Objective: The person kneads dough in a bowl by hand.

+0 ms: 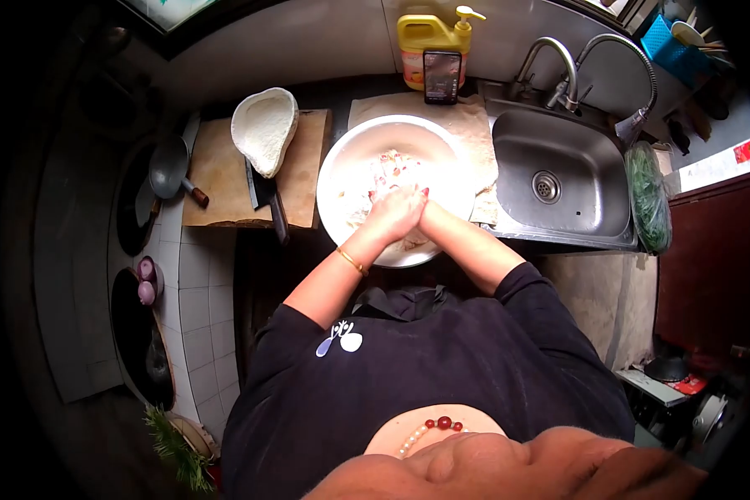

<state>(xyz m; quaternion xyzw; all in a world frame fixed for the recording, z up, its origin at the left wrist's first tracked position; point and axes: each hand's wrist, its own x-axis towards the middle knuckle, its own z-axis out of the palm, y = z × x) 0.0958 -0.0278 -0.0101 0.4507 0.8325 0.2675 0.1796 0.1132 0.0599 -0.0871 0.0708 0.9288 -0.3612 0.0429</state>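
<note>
A wide white bowl stands at the counter's front edge, holding a pale, crumbly mixture with reddish bits. Both hands are inside it and touch each other. My left hand, below a gold bracelet, presses into the mixture with its fingers curled and partly buried. Close against it on the right is my right hand, its fingers mostly hidden by the left hand and the glare.
Left of the bowl, a cutting board carries a container of white powder and a knife. Behind the bowl are a phone and yellow jug. A steel sink and bagged greens lie right.
</note>
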